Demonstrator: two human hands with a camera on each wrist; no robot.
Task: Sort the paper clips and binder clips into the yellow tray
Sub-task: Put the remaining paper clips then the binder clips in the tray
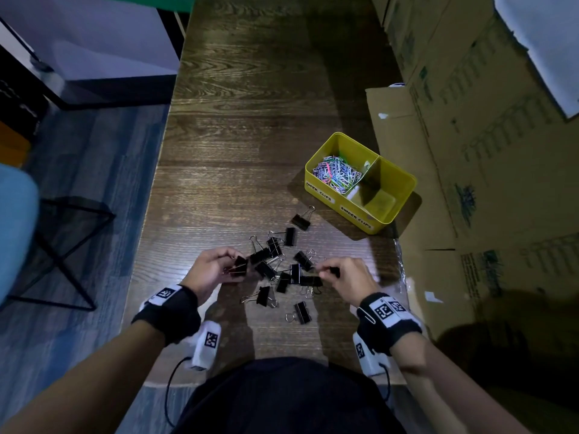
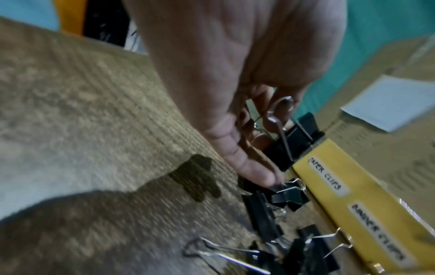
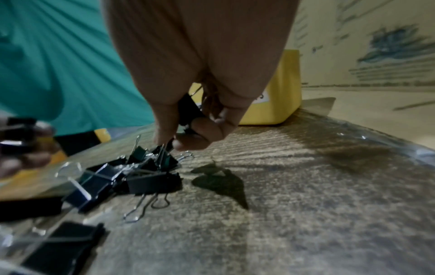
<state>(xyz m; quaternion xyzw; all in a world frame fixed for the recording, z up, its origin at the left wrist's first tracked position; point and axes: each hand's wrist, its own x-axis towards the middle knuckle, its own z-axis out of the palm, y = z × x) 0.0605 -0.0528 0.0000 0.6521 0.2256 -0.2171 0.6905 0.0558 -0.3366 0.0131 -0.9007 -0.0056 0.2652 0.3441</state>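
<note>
Several black binder clips (image 1: 283, 270) lie scattered on the wooden table between my hands. My left hand (image 1: 216, 267) grips a black binder clip (image 1: 239, 267), seen close in the left wrist view as a binder clip (image 2: 294, 141) held by its wire handles. My right hand (image 1: 343, 277) holds another black binder clip (image 1: 334, 272) in curled fingers, partly hidden as the held clip (image 3: 188, 111) in the right wrist view. The yellow tray (image 1: 391, 214) stands to the far right, with coloured paper clips (image 1: 336, 173) in its left compartment; its right compartment looks bare.
Cardboard boxes (image 1: 470, 151) line the table's right side just behind the tray. The table's left edge (image 1: 147, 214) drops to a blue floor with a black wire stool (image 1: 62, 252). Clear plastic film (image 1: 399, 261) lies near the right hand.
</note>
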